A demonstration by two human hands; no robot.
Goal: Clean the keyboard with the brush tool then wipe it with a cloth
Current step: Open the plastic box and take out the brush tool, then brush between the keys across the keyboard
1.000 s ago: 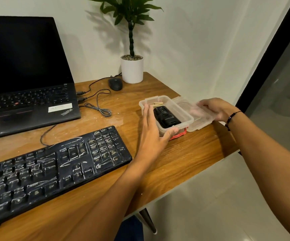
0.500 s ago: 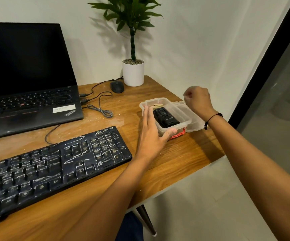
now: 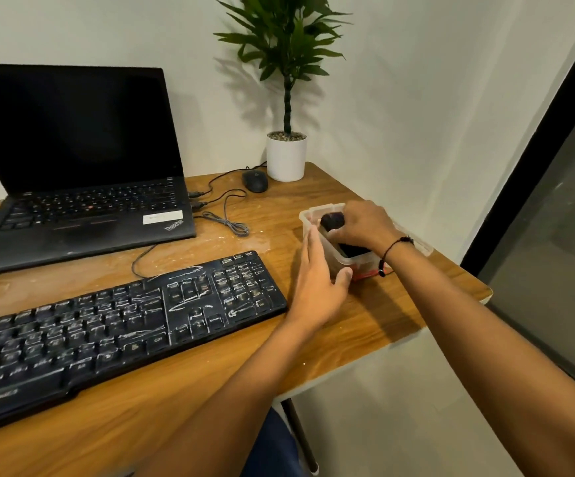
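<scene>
Black keyboard (image 3: 114,325) flat on the wooden desk (image 3: 365,325), near its front edge, keys streaked and speckled with pale dust. Just right of its numeric pad, a clear plastic container (image 3: 358,261), open at the top, standing on the desk close to the right edge. Black brush tool (image 3: 332,221) partly raised from the container, upper end above the rim, lower part inside. Right hand (image 3: 365,225) curled over the container, fingers closed round the brush tool; dark cord bracelet (image 3: 394,246) at the wrist. Left hand (image 3: 317,280) against the container's left wall, fingers straight and together, thumb pressed to the near corner, bracing without clasping. Red item (image 3: 370,273) under the container's near end, kind not discernible. Clear lid (image 3: 422,247) beside the container on the far right, mostly hidden by the right wrist.

Behind the keyboard, open ThinkPad laptop (image 3: 83,187) with dark screen, two cables plugged into its right side. Grey coiled cable (image 3: 227,218) on the desk between laptop and container. Black mouse (image 3: 255,180) near the back, just beside a white pot (image 3: 286,158) holding a green plant (image 3: 289,46) in the corner
</scene>
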